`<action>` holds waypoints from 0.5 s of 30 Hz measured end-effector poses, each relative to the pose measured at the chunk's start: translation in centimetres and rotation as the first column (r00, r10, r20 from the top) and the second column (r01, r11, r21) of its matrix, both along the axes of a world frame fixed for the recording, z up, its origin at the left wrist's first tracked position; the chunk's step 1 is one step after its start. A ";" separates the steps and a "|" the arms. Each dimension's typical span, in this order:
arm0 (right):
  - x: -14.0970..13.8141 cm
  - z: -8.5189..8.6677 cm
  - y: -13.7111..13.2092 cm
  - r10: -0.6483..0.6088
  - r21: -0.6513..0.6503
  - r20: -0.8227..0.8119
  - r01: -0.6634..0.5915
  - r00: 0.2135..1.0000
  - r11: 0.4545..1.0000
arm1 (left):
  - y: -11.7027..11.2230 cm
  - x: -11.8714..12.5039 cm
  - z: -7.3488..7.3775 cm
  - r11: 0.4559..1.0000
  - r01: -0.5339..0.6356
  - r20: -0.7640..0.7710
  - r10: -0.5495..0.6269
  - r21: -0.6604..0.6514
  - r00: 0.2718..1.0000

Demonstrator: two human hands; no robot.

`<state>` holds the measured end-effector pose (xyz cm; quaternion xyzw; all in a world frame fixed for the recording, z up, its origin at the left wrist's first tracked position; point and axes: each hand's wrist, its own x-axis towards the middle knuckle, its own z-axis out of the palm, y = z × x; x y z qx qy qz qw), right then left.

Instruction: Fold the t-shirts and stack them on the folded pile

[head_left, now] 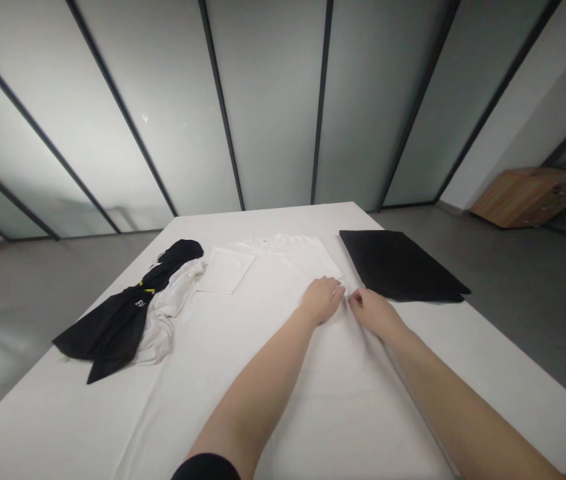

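A white T-shirt (273,320) lies spread flat on the white table, its collar at the far end and one sleeve laid out to the left. My left hand (323,300) rests at the shirt's right side, its fingers closed on the cloth near the right sleeve. Just to the right, my right hand (375,312) pinches the shirt's side edge, with a small gap between the two hands. The right sleeve is partly hidden by my fingers. From there the side edge runs toward me beneath my right forearm.
Black folded cloth (400,263) lies flat at the table's right. A loose pile of black clothing (117,320) and white clothing (163,327) lies along the left edge. The white table (487,373) stands before frosted glass panels; a wooden cabinet (527,197) is at the far right.
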<state>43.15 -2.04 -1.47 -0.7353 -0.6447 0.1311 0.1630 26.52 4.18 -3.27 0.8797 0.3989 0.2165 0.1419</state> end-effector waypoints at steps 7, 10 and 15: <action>-1.7 0.1 0.1 -0.130 -0.063 -0.458 0.114 0.879 0.991 | 1.2 -0.2 0.0 0.997 0.064 0.195 -0.055 -0.039 0.979; -2.1 0.5 -0.1 -0.062 -0.053 -0.474 0.042 0.878 0.998 | 1.5 -0.3 0.4 0.993 0.059 0.237 -0.032 -0.107 0.971; -3.6 1.5 -0.9 0.208 0.084 -0.554 -0.195 0.806 0.977 | 1.9 -0.4 1.1 0.967 0.067 0.327 0.018 -0.247 0.945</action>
